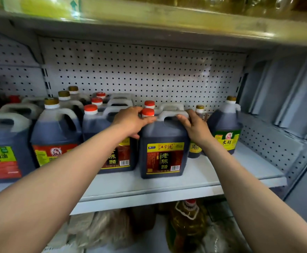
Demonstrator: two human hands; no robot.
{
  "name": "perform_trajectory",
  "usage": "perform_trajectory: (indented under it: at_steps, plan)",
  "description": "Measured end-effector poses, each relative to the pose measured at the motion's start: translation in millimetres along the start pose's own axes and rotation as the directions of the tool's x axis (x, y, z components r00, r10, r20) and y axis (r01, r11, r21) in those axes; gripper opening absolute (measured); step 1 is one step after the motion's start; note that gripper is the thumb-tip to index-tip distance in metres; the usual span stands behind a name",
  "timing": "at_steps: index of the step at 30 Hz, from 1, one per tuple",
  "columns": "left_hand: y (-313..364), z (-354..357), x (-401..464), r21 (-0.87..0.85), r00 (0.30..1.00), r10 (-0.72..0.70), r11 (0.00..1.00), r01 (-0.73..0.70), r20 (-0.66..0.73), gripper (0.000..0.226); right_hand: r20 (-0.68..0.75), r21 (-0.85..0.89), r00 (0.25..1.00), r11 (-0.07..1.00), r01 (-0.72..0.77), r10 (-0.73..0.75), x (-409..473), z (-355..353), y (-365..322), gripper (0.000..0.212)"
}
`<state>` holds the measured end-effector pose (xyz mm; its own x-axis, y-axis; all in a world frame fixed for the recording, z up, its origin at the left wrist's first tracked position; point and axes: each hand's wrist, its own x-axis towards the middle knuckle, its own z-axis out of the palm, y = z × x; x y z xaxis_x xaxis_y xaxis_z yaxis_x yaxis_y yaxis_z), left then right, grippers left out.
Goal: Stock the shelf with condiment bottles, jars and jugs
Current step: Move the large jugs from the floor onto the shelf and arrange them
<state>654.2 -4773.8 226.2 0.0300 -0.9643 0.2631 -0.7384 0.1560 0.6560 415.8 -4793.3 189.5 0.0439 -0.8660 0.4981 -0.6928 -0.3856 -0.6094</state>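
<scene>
Two bare forearms reach in from below toward the white shelf (pixel 167 181), where a dark vinegar jug (pixel 164 143) with a red cap stands upright near the front edge. The left hand (pixel 130 121) curls around the jug's left shoulder beside the cap, and the right hand (pixel 194 125) grips its handle end on the right. More dark jugs (pixel 54 136) stand close on the left, a green-labelled jug (pixel 225 130) on the right
</scene>
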Motion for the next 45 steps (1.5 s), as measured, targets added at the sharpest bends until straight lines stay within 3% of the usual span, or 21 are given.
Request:
perform_trajectory:
  at_steps: [9,15,20,26,29,38,45]
  plan:
    - [-1,2,1,-0.027,1.0,-0.001,1.0,0.001,-0.019,0.056,-0.035,0.016,0.998,0.999,0.051,-0.05,4,1,-1,0.036]
    - [-3,6,-2,0.002,0.998,-0.02,1.0,0.021,-0.063,0.056,-0.009,-0.025,1.0,0.999,0.024,-0.025,3,-2,-1,0.041]
    - [-4,9,-11,0.012,0.996,-0.006,1.0,0.007,-0.093,0.042,-0.015,-0.041,0.999,0.999,-0.033,0.032,-4,-2,-5,0.049]
    - [-9,6,-28,-0.089,0.992,-0.083,0.993,0.074,-0.096,0.058,-0.033,-0.019,0.99,0.99,-0.139,0.138,-24,-12,-18,0.062]
    - [-11,-1,-41,-0.106,0.993,-0.042,0.994,0.031,-0.106,0.057,-0.075,-0.034,0.982,0.984,-0.177,0.174,-36,-22,-31,0.063]
    - [-43,-51,-106,0.014,0.993,0.026,1.0,-0.025,-0.119,0.058,-0.02,-0.279,0.996,0.956,-0.088,0.086,-97,-18,-107,0.059]
    - [-121,-113,-204,0.12,0.998,0.053,0.992,-0.049,-0.036,0.06,0.114,-0.504,0.991,0.864,0.004,0.062,-188,43,-195,0.062]
